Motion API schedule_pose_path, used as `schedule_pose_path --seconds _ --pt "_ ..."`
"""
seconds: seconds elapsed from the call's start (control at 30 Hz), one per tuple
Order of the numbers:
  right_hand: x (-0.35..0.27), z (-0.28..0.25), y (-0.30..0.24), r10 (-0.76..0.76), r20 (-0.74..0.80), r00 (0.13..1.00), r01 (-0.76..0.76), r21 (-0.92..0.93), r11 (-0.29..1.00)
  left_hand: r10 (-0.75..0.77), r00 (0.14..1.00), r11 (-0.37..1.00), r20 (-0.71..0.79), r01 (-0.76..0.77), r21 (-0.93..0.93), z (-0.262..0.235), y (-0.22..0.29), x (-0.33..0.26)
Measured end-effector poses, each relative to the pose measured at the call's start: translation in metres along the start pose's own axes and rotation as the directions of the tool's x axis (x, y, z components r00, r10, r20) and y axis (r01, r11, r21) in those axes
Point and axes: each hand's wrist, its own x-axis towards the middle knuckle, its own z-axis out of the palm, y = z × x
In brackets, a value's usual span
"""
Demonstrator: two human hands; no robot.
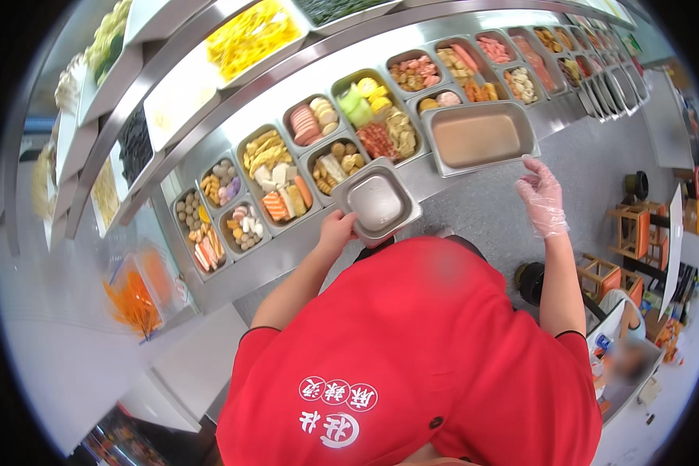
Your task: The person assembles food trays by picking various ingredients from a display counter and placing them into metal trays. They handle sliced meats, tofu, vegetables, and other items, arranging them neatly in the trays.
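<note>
My bare left hand (338, 231) grips the near-left side of a small square metal pan (405, 215), held level before my red shirt. Nothing but a pale shine shows inside it. To the right, my right hand (542, 200) wears a clear plastic glove; its fingers are bent but apart, with nothing seen between them. Just beyond that hand, a larger rectangular metal pan (439, 164) rests over the counter's front edge, partly across other pans. Its inside looks smooth and pinkish-brown; I cannot tell whether that is liquid or bare metal.
Metal food pans (250, 190) with sausages, meatballs, tofu and meat line the counter. A steel shelf (272, 66) above carries white trays of noodles and greens. Orange strips in a clear bag (136, 299) lie left. Wooden stools (629, 233) and another person (627, 311) are at right.
</note>
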Motion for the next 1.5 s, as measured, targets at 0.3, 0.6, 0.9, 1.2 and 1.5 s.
schedule_pose_path --seconds 0.3,0.6,0.9,1.2,1.5 --pt "-0.062 -0.104 0.131 0.084 -0.128 0.988 -0.064 0.152 0.986 0.164 0.985 0.944 -0.047 -0.171 -0.283 0.084 0.061 -0.064" --pt "-0.125 -0.194 0.263 0.121 -0.088 0.989 -0.104 0.18 0.978 0.23 0.947 0.945 0.224 -0.161 -0.285 0.326 0.095 -0.111" --pt "-0.113 -0.299 0.325 0.286 -0.133 0.949 -0.234 0.309 0.922 0.498 0.861 0.866 0.1 -0.499 -0.02 0.483 0.212 -0.055" --pt "0.019 -0.422 0.395 0.371 -0.287 0.883 -0.257 0.364 0.895 0.525 0.839 0.837 0.146 -0.477 -0.269 0.697 0.376 0.044" --pt "0.23 -0.618 0.392 0.197 -0.471 0.86 -0.191 0.059 0.98 0.303 0.835 0.762 0.459 0.077 -0.643 0.824 0.438 0.084"
